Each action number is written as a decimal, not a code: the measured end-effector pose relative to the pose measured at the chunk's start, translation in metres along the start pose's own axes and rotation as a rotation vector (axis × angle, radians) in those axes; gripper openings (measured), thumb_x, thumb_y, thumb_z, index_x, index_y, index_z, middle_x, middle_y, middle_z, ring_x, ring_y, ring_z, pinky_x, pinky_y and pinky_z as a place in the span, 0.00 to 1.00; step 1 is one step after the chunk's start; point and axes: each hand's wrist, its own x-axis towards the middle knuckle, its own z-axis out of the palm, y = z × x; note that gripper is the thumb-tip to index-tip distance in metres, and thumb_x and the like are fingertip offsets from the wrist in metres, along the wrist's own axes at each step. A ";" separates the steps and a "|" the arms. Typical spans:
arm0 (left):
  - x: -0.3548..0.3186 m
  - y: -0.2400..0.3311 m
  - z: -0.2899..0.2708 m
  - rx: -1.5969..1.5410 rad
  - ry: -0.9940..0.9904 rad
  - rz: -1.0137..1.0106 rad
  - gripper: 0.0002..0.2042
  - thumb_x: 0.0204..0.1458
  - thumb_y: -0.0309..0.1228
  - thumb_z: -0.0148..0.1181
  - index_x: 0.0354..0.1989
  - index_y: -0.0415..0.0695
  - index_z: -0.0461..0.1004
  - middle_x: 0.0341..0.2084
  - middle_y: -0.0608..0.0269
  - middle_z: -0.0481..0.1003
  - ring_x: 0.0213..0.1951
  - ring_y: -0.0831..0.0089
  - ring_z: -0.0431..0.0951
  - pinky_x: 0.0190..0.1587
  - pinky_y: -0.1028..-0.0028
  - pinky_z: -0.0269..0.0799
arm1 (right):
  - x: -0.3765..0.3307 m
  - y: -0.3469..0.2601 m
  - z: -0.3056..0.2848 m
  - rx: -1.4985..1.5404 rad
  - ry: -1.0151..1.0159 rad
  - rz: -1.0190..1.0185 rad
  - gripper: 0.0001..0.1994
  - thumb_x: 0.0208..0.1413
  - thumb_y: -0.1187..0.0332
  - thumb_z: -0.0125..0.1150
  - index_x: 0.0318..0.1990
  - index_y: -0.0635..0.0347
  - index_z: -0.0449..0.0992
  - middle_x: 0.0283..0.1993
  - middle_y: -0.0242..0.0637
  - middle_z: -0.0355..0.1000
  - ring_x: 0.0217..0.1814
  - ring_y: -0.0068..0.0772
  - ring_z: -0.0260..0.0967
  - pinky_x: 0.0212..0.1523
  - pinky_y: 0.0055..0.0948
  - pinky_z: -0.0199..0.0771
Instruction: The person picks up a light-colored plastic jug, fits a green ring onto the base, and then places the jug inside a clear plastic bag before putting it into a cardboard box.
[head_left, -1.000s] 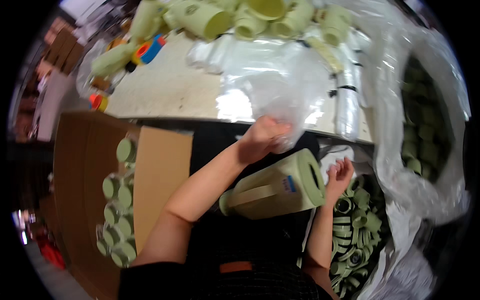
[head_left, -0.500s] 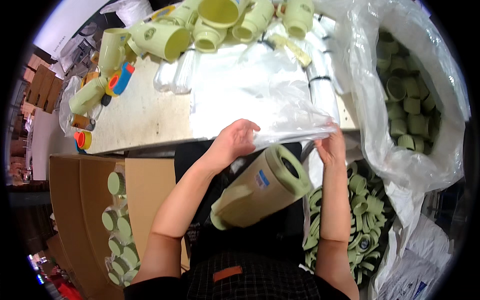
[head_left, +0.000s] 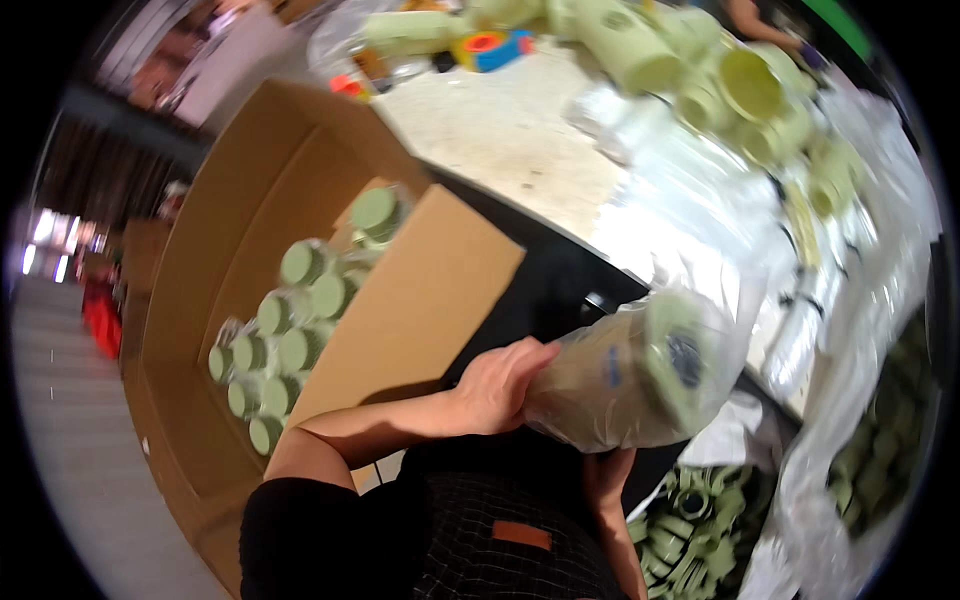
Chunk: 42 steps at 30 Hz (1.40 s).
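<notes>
A pale green thermos jug (head_left: pixel 580 385) with a small blue label lies tilted in front of me, inside a clear plastic bag (head_left: pixel 735 330). Its wide end, with a dark round centre, faces up and to the right. My left hand (head_left: pixel 495 390) is closed on the jug's other end through the bag. Beneath the jug is my right hand (head_left: pixel 607 472); its fingers are hidden behind the jug. Left of my left arm stands an open cardboard box (head_left: pixel 425 285) holding several bagged jugs with round green tops (head_left: pixel 300 262).
On the worktable (head_left: pixel 480 130) lie green jug bodies (head_left: pixel 625 50), a blue and orange tape dispenser (head_left: pixel 495 48) and stacked clear bags (head_left: pixel 660 200). A bin of green handle parts (head_left: pixel 690 530) sits low at right, beside a plastic-lined container (head_left: pixel 870 440) of green parts.
The jug, bare before on my lap, is now inside the clear bag. My left hand has moved down onto it, my right hand beneath it. The view has swung left toward the box.
</notes>
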 end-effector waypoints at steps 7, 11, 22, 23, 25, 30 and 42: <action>-0.081 -0.018 -0.067 0.577 0.133 -0.352 0.10 0.49 0.29 0.61 0.41 0.45 0.77 0.33 0.51 0.71 0.32 0.54 0.74 0.31 0.60 0.72 | 0.070 -0.085 0.059 0.183 -0.276 -0.220 0.38 0.46 0.72 0.75 0.65 0.64 0.63 0.62 0.46 0.68 0.62 0.40 0.67 0.63 0.37 0.67; -0.084 -0.060 -0.174 0.301 0.536 -0.663 0.18 0.65 0.34 0.45 0.59 0.39 0.67 0.47 0.48 0.77 0.50 0.53 0.78 0.53 0.61 0.73 | 0.087 -0.181 0.108 0.059 -0.585 -0.595 0.42 0.43 0.72 0.76 0.67 0.64 0.60 0.61 0.47 0.69 0.51 0.38 0.76 0.52 0.34 0.75; -0.156 -0.385 -0.234 -0.302 0.296 -1.311 0.19 0.64 0.38 0.50 0.59 0.43 0.70 0.44 0.55 0.76 0.41 0.64 0.77 0.44 0.62 0.75 | 0.075 -0.082 0.034 0.042 -0.346 -0.080 0.28 0.52 0.80 0.66 0.62 0.61 0.67 0.44 0.37 0.75 0.42 0.22 0.73 0.47 0.24 0.74; -0.170 -0.393 -0.239 -0.226 0.111 -1.357 0.18 0.63 0.36 0.50 0.58 0.41 0.70 0.45 0.51 0.75 0.43 0.61 0.77 0.45 0.62 0.75 | 0.086 -0.087 0.017 0.029 -0.276 -0.090 0.25 0.54 0.79 0.65 0.60 0.61 0.68 0.43 0.35 0.75 0.40 0.20 0.71 0.46 0.23 0.73; -0.183 -0.386 -0.241 0.286 -0.465 -1.243 0.18 0.59 0.31 0.52 0.56 0.36 0.69 0.47 0.43 0.75 0.48 0.56 0.78 0.48 0.62 0.75 | 0.130 -0.095 -0.022 -0.080 -0.126 -0.141 0.17 0.58 0.75 0.63 0.54 0.63 0.70 0.41 0.29 0.72 0.38 0.15 0.67 0.42 0.21 0.71; -0.121 -0.222 -0.206 0.694 0.087 -1.080 0.27 0.54 0.28 0.61 0.64 0.40 0.63 0.54 0.41 0.71 0.57 0.43 0.69 0.59 0.53 0.64 | 0.312 -0.119 -0.123 0.299 0.616 -0.270 0.28 0.55 0.68 0.67 0.59 0.69 0.63 0.47 0.37 0.70 0.44 0.29 0.70 0.46 0.28 0.73; 0.089 -0.048 -0.044 -0.116 -0.118 -0.377 0.20 0.59 0.36 0.57 0.57 0.40 0.71 0.51 0.52 0.74 0.57 0.54 0.69 0.64 0.60 0.60 | 0.379 -0.152 -0.134 -0.483 0.948 -0.729 0.20 0.42 0.79 0.60 0.46 0.54 0.76 0.38 0.42 0.73 0.40 0.52 0.73 0.39 0.44 0.73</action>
